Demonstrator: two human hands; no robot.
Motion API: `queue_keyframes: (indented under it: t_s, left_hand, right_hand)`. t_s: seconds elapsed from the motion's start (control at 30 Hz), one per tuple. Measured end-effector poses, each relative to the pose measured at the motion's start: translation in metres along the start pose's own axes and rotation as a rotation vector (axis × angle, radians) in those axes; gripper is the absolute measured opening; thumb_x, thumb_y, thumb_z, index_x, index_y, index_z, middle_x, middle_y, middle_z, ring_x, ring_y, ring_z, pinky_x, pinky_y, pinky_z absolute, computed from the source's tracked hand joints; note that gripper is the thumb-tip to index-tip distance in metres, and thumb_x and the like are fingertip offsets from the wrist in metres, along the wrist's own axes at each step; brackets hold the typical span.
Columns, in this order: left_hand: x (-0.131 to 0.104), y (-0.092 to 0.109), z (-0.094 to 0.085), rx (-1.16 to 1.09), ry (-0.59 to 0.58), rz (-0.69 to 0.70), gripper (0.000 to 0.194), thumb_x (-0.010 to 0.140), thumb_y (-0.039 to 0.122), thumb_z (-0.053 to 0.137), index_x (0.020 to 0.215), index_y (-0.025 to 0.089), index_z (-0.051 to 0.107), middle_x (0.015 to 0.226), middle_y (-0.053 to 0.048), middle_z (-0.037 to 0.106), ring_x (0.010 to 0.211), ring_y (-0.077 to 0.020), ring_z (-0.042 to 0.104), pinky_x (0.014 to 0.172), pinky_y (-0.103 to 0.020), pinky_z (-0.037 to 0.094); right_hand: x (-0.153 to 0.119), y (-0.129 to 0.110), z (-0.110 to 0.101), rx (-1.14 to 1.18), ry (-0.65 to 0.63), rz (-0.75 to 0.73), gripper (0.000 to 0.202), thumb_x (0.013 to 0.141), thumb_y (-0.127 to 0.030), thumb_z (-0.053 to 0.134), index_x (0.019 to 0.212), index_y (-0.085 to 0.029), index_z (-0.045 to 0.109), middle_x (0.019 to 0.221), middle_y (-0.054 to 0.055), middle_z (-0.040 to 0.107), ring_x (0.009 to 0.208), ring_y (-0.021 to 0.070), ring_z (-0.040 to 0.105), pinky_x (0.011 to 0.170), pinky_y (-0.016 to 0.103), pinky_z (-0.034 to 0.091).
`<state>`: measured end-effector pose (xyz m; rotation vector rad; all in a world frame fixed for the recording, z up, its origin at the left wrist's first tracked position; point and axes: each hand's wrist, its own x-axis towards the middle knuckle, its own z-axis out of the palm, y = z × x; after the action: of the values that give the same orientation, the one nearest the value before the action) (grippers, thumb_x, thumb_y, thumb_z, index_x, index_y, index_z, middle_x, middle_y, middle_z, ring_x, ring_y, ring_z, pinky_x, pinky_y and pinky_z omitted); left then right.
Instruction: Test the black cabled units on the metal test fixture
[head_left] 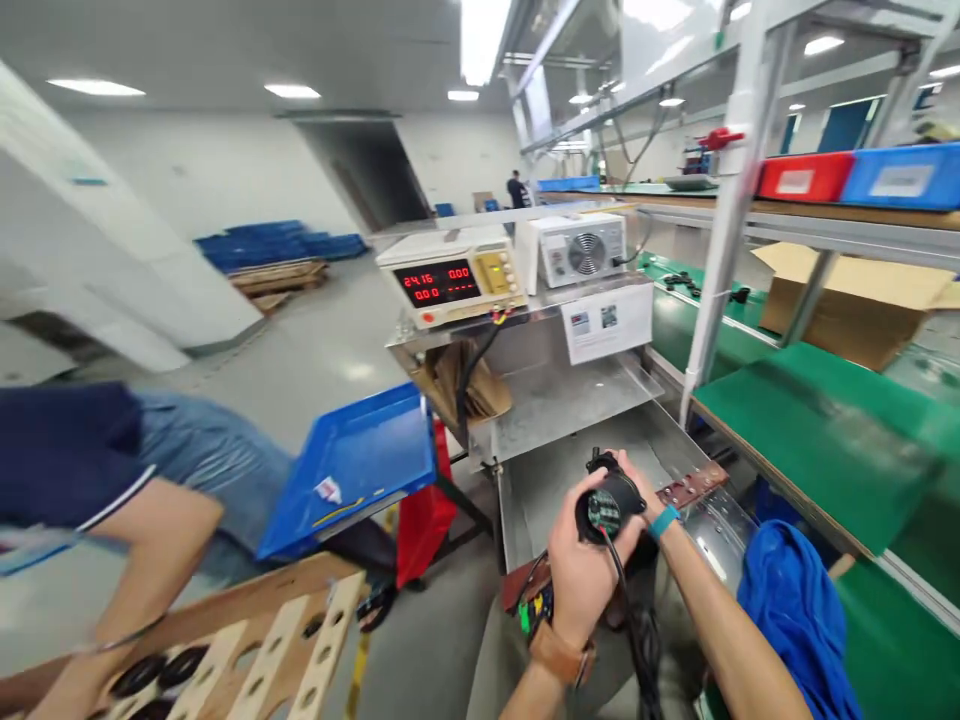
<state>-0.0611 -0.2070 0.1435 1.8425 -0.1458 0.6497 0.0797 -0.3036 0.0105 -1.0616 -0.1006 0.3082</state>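
Between my two hands is a round black motor [611, 500] with a circuit board showing in its open face. My left hand [579, 560] wraps its left side, fingers closed on the housing. On its far right side, my right hand [634, 490] grips the rim. A black cable [641, 640] runs down from the motor toward my lap. Just below my left hand hangs a bundle with green and yellow connectors [536, 610]. The motor is held over a metal tray [532, 500] with brown strips [694, 485] along its edge.
A power supply [454, 275] with red digits stands on the metal shelf ahead. To the left are a blue tray [360, 450] and a co-worker's arm [150, 540] over a wooden rack [277, 650]. Green bench boards [817, 430] and a blue cloth [791, 610] lie right.
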Motion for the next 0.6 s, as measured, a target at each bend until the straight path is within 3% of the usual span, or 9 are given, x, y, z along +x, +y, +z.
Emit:
queue_keyframes:
  t_s: [0.13, 0.23, 0.4, 0.6]
  left_hand:
    - [0.015, -0.07, -0.008, 0.101, 0.146, -0.137, 0.053, 0.074, 0.03, 0.078, 0.123, 0.017, 0.061, 0.124, -0.014, 0.067, 0.114, -0.0285, 0.066, 0.102, -0.045, 0.051]
    - [0.021, -0.103, -0.009, 0.142, 0.194, -0.145, 0.057, 0.073, 0.028, 0.079, 0.126, 0.018, 0.061, 0.13, -0.014, 0.065, 0.122, -0.0299, 0.062, 0.107, -0.048, 0.048]
    - [0.028, -0.127, -0.014, 0.2, 0.175, -0.079, 0.059, 0.077, 0.027, 0.075, 0.132, 0.02, 0.057, 0.136, -0.011, 0.062, 0.131, -0.0278, 0.055, 0.119, -0.051, 0.036]
    - [0.028, -0.13, -0.02, 0.152, 0.124, 0.012, 0.055, 0.075, 0.017, 0.07, 0.128, 0.021, 0.058, 0.137, -0.007, 0.062, 0.135, -0.0251, 0.052, 0.122, -0.051, 0.031]
  right_hand:
    - [-0.008, -0.014, 0.038, 0.13, -0.135, 0.128, 0.075, 0.078, -0.079, 0.072, 0.124, -0.021, 0.059, 0.118, 0.009, 0.063, 0.109, 0.0306, 0.058, 0.088, 0.037, 0.052]
    - [-0.011, -0.019, 0.06, 0.093, -0.143, 0.15, 0.074, 0.076, -0.079, 0.076, 0.122, -0.022, 0.062, 0.12, 0.007, 0.063, 0.114, 0.0301, 0.056, 0.089, 0.035, 0.052]
    - [-0.008, -0.019, 0.076, 0.036, -0.14, 0.122, 0.073, 0.076, -0.078, 0.078, 0.123, -0.024, 0.062, 0.124, 0.004, 0.061, 0.121, 0.0293, 0.052, 0.095, 0.034, 0.05]
    - [-0.015, -0.025, 0.082, -0.127, -0.192, 0.087, 0.074, 0.074, -0.063, 0.089, 0.128, -0.024, 0.057, 0.132, 0.007, 0.056, 0.12, 0.0294, 0.053, 0.091, 0.032, 0.052]
